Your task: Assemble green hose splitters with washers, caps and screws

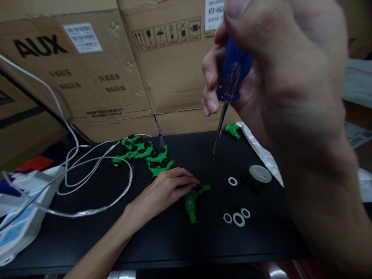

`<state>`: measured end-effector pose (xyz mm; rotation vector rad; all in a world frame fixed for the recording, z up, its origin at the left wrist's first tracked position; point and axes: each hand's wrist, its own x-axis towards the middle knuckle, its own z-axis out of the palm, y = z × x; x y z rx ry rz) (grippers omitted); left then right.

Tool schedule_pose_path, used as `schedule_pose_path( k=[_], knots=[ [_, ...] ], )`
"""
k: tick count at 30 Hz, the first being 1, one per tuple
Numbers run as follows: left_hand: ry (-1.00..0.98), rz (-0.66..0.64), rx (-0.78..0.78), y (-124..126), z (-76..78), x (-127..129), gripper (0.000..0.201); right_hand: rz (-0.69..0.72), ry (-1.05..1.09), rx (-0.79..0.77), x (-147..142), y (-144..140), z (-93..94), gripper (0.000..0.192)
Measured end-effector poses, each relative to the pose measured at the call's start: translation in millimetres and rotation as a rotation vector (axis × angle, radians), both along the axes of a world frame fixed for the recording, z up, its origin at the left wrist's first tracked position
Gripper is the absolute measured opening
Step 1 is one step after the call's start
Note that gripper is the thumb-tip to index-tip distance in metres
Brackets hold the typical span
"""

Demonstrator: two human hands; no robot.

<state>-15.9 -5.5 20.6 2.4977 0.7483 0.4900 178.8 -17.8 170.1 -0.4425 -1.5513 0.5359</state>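
Observation:
My right hand (285, 77) is raised close to the camera and grips a screwdriver (229, 77) by its blue handle, the shaft pointing down toward the black table (145, 240). My left hand (165, 190) lies on the table with its fingers on a green plastic connector (193, 199). A pile of similar green connectors (145, 153) with black rings sits just behind that hand. Several white washers (236, 219) lie to the right of the connector, one more washer (232, 181) farther back.
Cardboard boxes (101, 69) wall the back of the table. White cables (87, 166) loop at the left near printed bags (20, 217). A round white lid (260, 173), a lone green piece (233, 130) and a white plastic bag (261, 153) lie at the right.

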Motion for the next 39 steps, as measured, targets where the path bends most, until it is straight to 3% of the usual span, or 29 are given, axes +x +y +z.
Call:
schedule_pose_path(
  k=[6,11,22,27,35,39],
  knots=[
    [-0.019,0.005,0.021,-2.4,-1.3,2.6,0.024,0.080,-0.052,0.034,-2.4,-2.4,-2.4,0.045],
    [-0.059,0.039,-0.041,-3.0,-0.7,2.8,0.032,0.110,-0.042,-0.094,-8.4,-4.9,-8.9,0.039],
    [-0.059,0.052,-0.111,-3.6,-2.8,9.2,0.020,0.168,0.171,-0.397,-32.7,-3.9,-14.9,0.052],
    [-0.083,0.044,-0.150,-2.9,-4.4,11.9,0.018,0.208,0.234,-0.438,-39.3,-1.8,-22.1,0.049],
    [-0.096,0.073,-0.286,-4.1,-0.9,11.3,0.015,0.225,0.237,-0.590,-41.7,2.1,-24.8,0.063],
    [-0.100,0.074,-0.297,-3.7,-3.0,10.5,0.016,0.211,0.247,-0.592,-43.0,2.1,-25.4,0.064]
  ],
)
